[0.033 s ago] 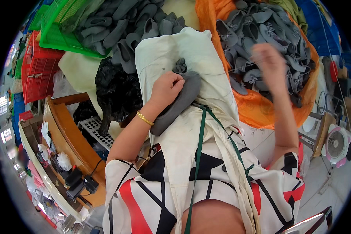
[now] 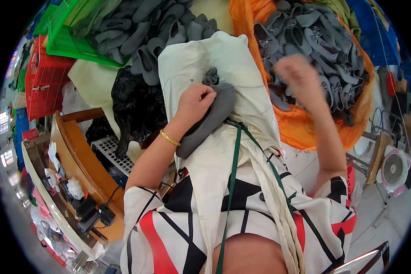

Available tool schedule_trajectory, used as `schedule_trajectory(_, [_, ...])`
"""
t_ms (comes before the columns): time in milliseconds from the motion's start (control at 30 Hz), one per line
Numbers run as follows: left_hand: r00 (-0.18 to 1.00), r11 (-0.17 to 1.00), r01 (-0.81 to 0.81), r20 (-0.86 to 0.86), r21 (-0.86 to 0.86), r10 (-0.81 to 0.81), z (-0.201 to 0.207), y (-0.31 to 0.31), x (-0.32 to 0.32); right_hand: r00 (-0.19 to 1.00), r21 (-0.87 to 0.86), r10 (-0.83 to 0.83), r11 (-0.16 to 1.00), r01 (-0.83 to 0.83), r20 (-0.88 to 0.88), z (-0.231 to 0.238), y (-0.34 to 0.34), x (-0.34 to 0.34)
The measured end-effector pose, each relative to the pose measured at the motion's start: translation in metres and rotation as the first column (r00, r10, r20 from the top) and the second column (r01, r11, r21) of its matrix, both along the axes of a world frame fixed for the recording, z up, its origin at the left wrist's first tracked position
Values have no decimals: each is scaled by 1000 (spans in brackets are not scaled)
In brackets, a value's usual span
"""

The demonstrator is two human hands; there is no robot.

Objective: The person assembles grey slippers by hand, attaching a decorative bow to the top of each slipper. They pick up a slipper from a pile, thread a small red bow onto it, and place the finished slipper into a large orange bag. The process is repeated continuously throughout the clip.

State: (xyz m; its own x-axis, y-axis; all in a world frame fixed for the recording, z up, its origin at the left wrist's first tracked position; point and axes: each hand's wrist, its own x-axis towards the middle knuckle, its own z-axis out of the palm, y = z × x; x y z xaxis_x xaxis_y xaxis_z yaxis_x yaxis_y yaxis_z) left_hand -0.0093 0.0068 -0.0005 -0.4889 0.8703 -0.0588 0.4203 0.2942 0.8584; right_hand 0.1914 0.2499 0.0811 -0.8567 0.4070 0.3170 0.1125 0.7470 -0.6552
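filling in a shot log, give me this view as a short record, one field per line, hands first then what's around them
left hand: closed on the upper edge of a grey shoe near its toe
right hand: raised, blurred, near the orange sack; grip unclear
surface: white cloth under the shoe
beside the toe: small gathered dark grey piece
right: heaped grey shoes with bows in the sack
left: black plastic bag, green crate

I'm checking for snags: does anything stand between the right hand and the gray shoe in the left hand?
Nothing visible does. The right hand, blurred, shows against the orange sack; toward the gray shoe there is only pale cloth. The left hand is on the shoe's far side.
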Motion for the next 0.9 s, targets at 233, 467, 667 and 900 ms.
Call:
schedule_trajectory(233, [985, 999, -39, 169, -8, 40, -13, -2, -3, 873, 303, 328, 844, -442, 361, -50, -79, -53])
schedule_trajectory(467, [887, 990, -125, 440, -65, 141, -20, -4, -3, 858, 134, 101, 972, -193, 504, -19, -92, -43])
schedule_trajectory(667, [796, 988, -128, 584, -88, 155, -7, 4, -2, 517, -177, 290, 950, -256, 806, -48, -109, -31])
schedule_trajectory(900, [718, 979, -161, 666, -123, 201, -11, 0, -4, 700, -523, 390, 852, -28, 598, -29, -78, -4])
